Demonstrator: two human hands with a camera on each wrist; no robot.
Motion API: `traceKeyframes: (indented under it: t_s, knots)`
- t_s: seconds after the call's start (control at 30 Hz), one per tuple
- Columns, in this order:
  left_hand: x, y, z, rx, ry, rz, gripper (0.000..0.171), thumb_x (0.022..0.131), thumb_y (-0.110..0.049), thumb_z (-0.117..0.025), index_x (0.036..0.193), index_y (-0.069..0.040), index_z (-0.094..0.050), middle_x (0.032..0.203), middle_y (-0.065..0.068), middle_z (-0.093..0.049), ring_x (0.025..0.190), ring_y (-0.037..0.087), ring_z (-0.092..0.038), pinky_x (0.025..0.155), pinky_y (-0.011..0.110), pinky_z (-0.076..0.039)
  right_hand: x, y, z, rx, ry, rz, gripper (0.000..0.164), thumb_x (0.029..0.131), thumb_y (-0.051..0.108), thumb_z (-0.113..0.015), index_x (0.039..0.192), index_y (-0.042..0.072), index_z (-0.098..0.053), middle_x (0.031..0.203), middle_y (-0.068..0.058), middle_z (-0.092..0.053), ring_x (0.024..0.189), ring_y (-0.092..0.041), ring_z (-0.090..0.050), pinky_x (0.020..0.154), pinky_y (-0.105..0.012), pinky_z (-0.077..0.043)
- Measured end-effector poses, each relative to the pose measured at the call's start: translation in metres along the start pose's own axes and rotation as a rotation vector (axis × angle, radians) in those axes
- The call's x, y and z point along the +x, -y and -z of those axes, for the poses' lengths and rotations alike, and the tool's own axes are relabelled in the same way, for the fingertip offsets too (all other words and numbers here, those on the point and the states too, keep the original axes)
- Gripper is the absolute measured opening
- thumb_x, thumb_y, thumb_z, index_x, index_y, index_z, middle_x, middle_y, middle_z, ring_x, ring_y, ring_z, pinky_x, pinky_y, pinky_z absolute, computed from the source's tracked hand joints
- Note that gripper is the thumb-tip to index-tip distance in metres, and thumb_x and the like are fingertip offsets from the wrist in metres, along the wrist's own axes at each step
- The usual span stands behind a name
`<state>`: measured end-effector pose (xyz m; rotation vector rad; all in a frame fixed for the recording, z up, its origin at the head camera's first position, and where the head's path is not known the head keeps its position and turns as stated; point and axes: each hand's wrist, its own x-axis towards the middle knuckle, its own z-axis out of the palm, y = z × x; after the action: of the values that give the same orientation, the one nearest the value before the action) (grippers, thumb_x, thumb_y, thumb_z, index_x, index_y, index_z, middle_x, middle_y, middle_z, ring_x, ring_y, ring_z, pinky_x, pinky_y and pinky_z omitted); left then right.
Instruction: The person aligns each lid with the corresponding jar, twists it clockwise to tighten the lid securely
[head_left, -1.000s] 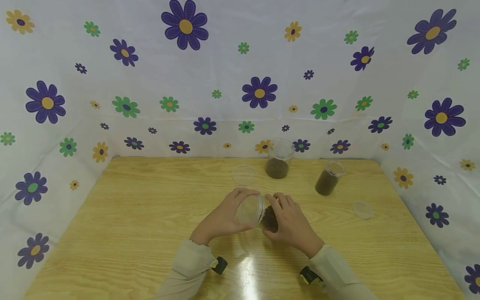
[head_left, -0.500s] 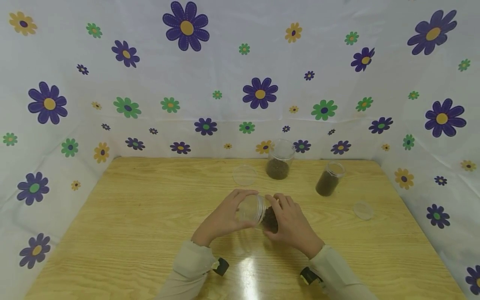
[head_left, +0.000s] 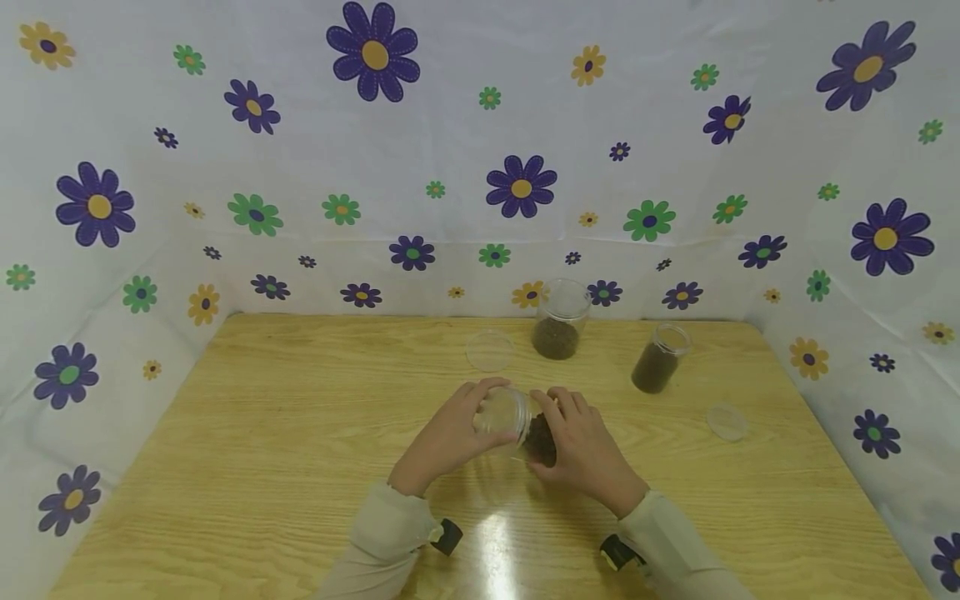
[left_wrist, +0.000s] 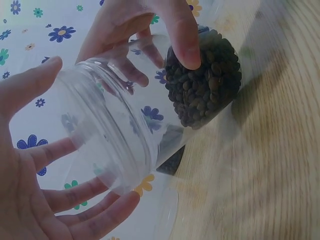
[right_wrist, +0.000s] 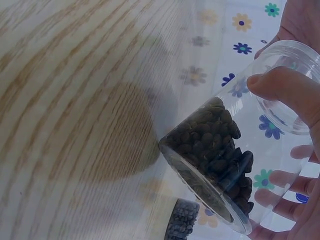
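A clear jar (right_wrist: 240, 120) part filled with dark, coffee-like beans (left_wrist: 205, 80) is held tilted above the table between both hands. My left hand (head_left: 446, 437) curls its thumb and fingers around the jar's clear, ridged lid end (left_wrist: 110, 125). My right hand (head_left: 588, 450) grips the jar's body; in the right wrist view its thumb (right_wrist: 285, 90) lies across the clear wall and the other fingers wrap the far side. The jar's base points toward the right and low, with the beans gathered there. Whether the lid is threaded on or loose cannot be told.
At the back stands a wide open jar (head_left: 556, 337) with dark contents. A narrower jar (head_left: 655, 367), nearly full of dark contents, stands to its right. Two clear round lids lie on the wooden table (head_left: 300, 417): one lid (head_left: 490, 350) behind the hands, another lid (head_left: 727, 422) at right.
My left hand has rolled a little at the lid end, its thumb shifting up along the jar's near side. My right hand and the jar's body have stayed nearly still.
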<state>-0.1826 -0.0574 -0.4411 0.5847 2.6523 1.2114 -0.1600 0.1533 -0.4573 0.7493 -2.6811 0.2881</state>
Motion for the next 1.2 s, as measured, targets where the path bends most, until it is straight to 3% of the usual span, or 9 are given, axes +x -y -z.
traceKeyframes:
  t_s: [0.3, 0.57, 0.7, 1.2]
  knots:
    - [0.001, -0.005, -0.002, 0.049, -0.033, 0.085, 0.069, 0.079, -0.065, -0.058, 0.135, -0.027, -0.044, 0.125, 0.008, -0.055, 0.109, 0.024, -0.058, 0.083, 0.044, -0.050, 0.000, 0.000, -0.001, 0.011, 0.019, -0.010, 0.094, 0.058, 0.043, -0.086, 0.134, 0.008, -0.043, 0.117, -0.012, -0.050, 0.103, -0.031, -0.053, 0.074, -0.047, -0.051]
    - [0.004, -0.009, -0.004, 0.093, -0.049, 0.149, 0.069, 0.082, -0.067, -0.052, 0.132, -0.019, -0.048, 0.107, 0.009, -0.062, 0.095, 0.021, -0.059, 0.076, 0.038, -0.049, 0.001, 0.001, 0.000, 0.004, 0.033, -0.015, 0.093, 0.058, 0.042, -0.086, 0.133, 0.008, -0.043, 0.117, -0.012, -0.051, 0.104, -0.030, -0.053, 0.075, -0.047, -0.051]
    - [0.004, -0.012, -0.004, 0.096, -0.051, 0.162, 0.068, 0.083, -0.065, -0.052, 0.129, -0.015, -0.049, 0.098, 0.008, -0.062, 0.085, 0.019, -0.058, 0.068, 0.034, -0.048, 0.001, 0.002, 0.000, 0.000, 0.027, -0.014, 0.093, 0.058, 0.043, -0.086, 0.133, 0.008, -0.043, 0.117, -0.012, -0.051, 0.104, -0.030, -0.053, 0.076, -0.046, -0.051]
    - [0.005, -0.016, -0.008, 0.042, -0.038, 0.184, 0.071, 0.086, -0.065, -0.048, 0.129, -0.009, -0.045, 0.085, 0.006, -0.057, 0.071, 0.016, -0.053, 0.060, 0.029, -0.044, 0.001, 0.001, 0.002, 0.030, 0.003, -0.005, 0.094, 0.056, 0.043, -0.087, 0.131, 0.005, -0.045, 0.116, -0.014, -0.051, 0.102, -0.030, -0.053, 0.075, -0.046, -0.051]
